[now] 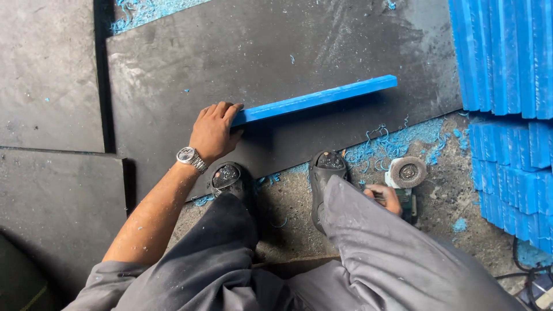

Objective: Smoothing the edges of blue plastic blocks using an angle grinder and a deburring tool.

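At the frame's centre, the left hand (214, 131) grips the near end of a long blue plastic strip (315, 99) lying on a black sheet (173, 69). Lower right, the right hand (385, 198) is closed on an angle grinder (405, 179), beside stacked blue strips (507, 57).

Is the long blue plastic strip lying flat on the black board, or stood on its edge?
On edge. The long blue plastic strip shows a narrow top face and casts a shadow on the black board; the left hand steadies its near end.
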